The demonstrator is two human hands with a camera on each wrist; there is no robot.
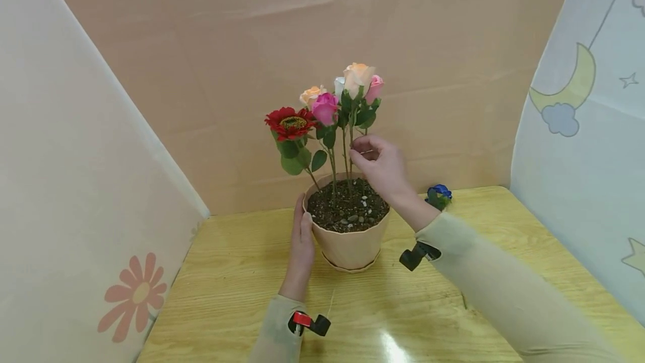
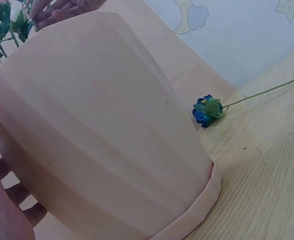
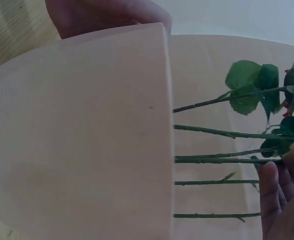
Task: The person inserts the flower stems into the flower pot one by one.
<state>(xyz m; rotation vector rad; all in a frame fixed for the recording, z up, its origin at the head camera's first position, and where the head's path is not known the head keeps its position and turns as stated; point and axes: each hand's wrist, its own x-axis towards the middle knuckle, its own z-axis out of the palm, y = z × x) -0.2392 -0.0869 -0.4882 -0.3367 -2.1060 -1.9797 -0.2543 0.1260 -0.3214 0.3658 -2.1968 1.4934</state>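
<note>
A pale pink flowerpot (image 1: 347, 248) filled with dark soil stands on its saucer. My left hand (image 1: 302, 240) lies along the pot's left side, fingers extended against the wall just below the rim. At the stems, my right hand (image 1: 383, 164) pinches the stem of a tall peach rose (image 1: 358, 78) between thumb and fingertips. Around it in the soil stand a magenta rose (image 1: 325, 108), a smaller peach rose (image 1: 311, 96), a white bloom (image 1: 339, 87), a pink rose (image 1: 374, 88) and a red daisy-like flower (image 1: 289, 122) leaning left. In the right wrist view, several green stems (image 3: 211, 132) show beyond the rim.
A blue artificial flower (image 1: 439, 195) lies on the wooden table (image 1: 242, 273), right of the pot, its long stem visible in the left wrist view. Behind the table hangs a tan backdrop (image 1: 227, 71); patterned white panels (image 1: 579, 184) flank both sides.
</note>
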